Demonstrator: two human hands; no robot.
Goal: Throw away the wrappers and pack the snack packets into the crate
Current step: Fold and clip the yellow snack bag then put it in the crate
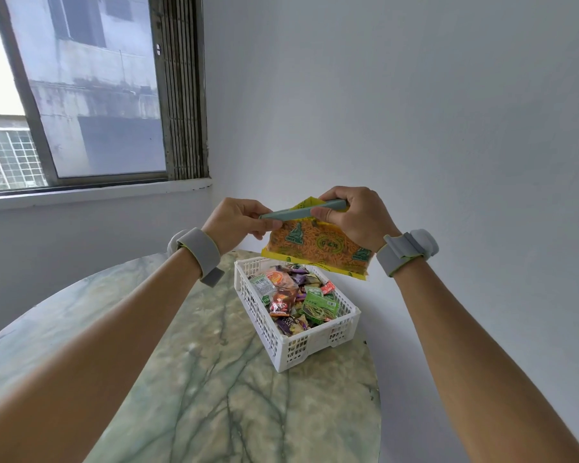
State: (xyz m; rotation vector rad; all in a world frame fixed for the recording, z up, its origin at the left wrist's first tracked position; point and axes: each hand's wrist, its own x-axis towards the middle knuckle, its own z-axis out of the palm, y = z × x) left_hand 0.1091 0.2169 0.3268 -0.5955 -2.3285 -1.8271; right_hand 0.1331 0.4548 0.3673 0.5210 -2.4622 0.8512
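Both hands' fingers (268,224) pinch a clip (303,211) on the snack bag (318,248).

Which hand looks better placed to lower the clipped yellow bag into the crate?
Probably the right hand: it grips the clip and the bag top above the crate; the left hand only pinches the clip's end.

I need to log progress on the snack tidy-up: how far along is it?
Mostly done: the white crate already holds many snack packets. In hand: both hands, left hand and right hand, hold a yellow snack bag with a grey sealing clip above it. Left: putting it in.
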